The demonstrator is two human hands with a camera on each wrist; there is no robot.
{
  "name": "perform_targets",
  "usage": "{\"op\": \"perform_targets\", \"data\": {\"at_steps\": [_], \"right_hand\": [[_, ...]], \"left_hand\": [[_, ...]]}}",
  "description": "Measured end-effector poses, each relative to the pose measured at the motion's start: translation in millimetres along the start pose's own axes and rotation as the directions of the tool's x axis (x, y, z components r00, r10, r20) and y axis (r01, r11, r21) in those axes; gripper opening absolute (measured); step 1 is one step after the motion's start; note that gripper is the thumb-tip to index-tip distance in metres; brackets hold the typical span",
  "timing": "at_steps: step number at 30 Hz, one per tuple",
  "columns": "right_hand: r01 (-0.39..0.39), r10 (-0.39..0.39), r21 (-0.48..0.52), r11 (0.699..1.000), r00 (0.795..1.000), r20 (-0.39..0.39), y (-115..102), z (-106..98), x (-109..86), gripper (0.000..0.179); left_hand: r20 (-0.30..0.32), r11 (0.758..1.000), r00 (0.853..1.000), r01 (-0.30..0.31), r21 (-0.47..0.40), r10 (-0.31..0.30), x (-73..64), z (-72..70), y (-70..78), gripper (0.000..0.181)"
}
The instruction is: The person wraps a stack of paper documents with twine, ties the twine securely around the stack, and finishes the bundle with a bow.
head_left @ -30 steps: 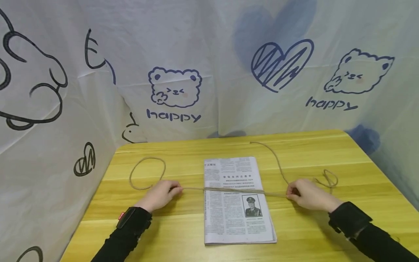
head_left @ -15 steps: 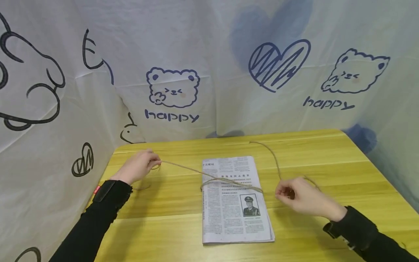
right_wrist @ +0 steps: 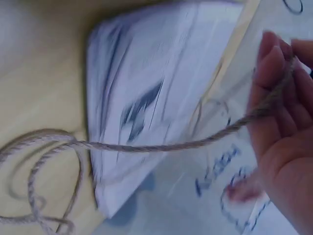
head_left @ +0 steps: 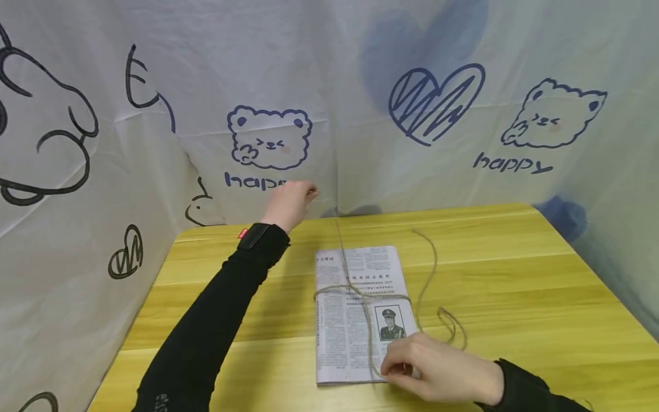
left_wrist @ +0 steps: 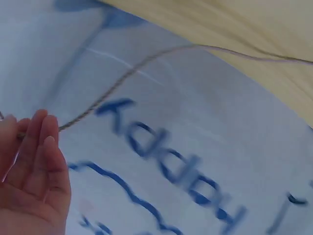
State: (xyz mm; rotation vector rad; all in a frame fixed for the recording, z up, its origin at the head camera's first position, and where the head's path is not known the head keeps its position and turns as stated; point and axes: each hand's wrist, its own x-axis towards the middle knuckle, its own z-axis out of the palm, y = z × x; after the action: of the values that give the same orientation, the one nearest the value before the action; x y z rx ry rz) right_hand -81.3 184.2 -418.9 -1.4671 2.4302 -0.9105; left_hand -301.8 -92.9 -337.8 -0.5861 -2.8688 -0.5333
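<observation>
A folded stack of newspaper (head_left: 337,349) lies on the table, with brown twine (head_left: 378,296) round its middle. More twine crosses that band and runs lengthwise along the stack. Beyond the far edge, raised before the backdrop, my left hand (head_left: 289,205) pinches the far part of the twine; the left wrist view shows the twine (left_wrist: 115,88) passing between thumb and fingertips. My right hand (head_left: 437,366) pinches the near part by the stack's front right corner. In the right wrist view, twine (right_wrist: 171,147) trails from those fingers to loose loops.
The yellow wood-grain table (head_left: 515,274) carries loose twine (head_left: 429,274) to the right of the newspaper, ending in a small loop. A white cloth backdrop (head_left: 355,160) with bear and heart drawings stands along the back and both sides.
My left hand has swung from left of the newspaper to beyond its far edge. My right hand has come toward the front right corner. The held twine has turned from crosswise to lengthwise.
</observation>
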Motion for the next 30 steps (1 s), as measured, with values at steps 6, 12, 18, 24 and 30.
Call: {"op": "perform_targets", "data": {"at_steps": [6, 12, 18, 24, 30], "right_hand": [[0.029, -0.027, -0.021, 0.999, 0.996, 0.084, 0.5, 19.7, 5.4, 0.019], [-0.087, 0.072, -0.073, 0.994, 0.98, -0.185, 14.7, 21.0, -6.1, 0.009], [-0.153, 0.136, -0.079, 0.985, 0.974, -0.183, 20.6, 25.7, -13.9, 0.004], [-0.237, 0.237, -0.095, 0.967, 0.971, -0.009, 20.1, 32.9, -9.6, 0.018], [-0.273, 0.28, -0.103, 0.957, 0.958, 0.062, 20.1, 39.0, -4.5, 0.017]], "left_hand": [[0.28, 0.994, 0.955, -0.089, -0.062, 0.103, 2.8, 33.3, 22.5, 0.052], [0.283, 0.999, 0.959, 0.008, -0.05, 0.006, -19.0, 53.9, 4.4, 0.046], [0.257, 0.997, 0.965, 0.065, -0.047, -0.051, -27.8, 65.1, -7.5, 0.039], [0.376, 0.997, 0.926, 0.049, -0.051, -0.026, -28.9, 82.5, -2.5, 0.04], [0.387, 0.998, 0.922, 0.049, -0.05, -0.026, -27.8, 98.5, -1.2, 0.035]]}}
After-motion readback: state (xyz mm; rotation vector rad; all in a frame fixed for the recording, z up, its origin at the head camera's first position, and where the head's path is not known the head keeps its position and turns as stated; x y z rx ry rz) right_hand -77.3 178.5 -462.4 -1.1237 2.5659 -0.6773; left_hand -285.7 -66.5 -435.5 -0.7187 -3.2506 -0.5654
